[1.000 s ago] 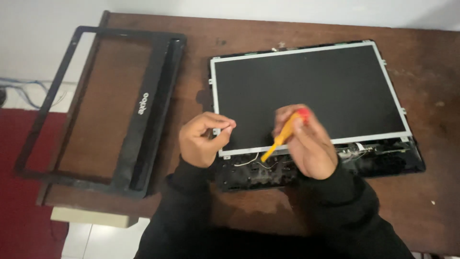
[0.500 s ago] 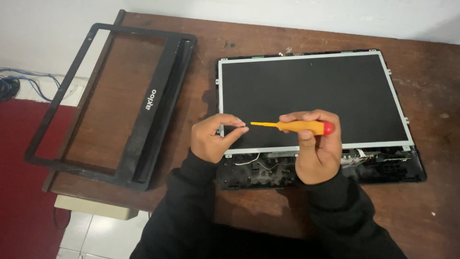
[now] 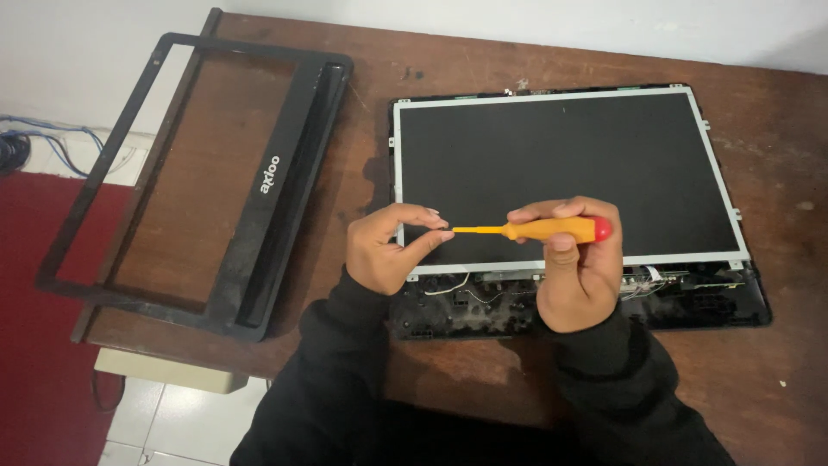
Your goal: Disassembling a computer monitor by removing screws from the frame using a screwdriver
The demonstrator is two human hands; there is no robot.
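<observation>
A slim screwdriver with an orange handle and a red cap [image 3: 535, 230] was held level in the right hand [image 3: 576, 269], the fingers closed around the handle. Its thin metal tip was pinched between the thumb and fingertips of the left hand [image 3: 390, 248], which were closed on it; whether a small screw was also held there could not be told. Directly beneath both grips lay the flat dark display panel in its silver metal frame [image 3: 561, 168], resting in the black plastic back cover [image 3: 742, 304] on the brown wooden table [image 3: 483, 69]. Just below the hands, loose wires and bare hinge parts [image 3: 483, 293] were exposed along the panel's lower edge. Well to the left of the left hand, the black rectangular plastic bezel [image 3: 259, 190] had been set aside, already detached. The panel itself was judged not yet lifted out, so its removal appeared to remain.
</observation>
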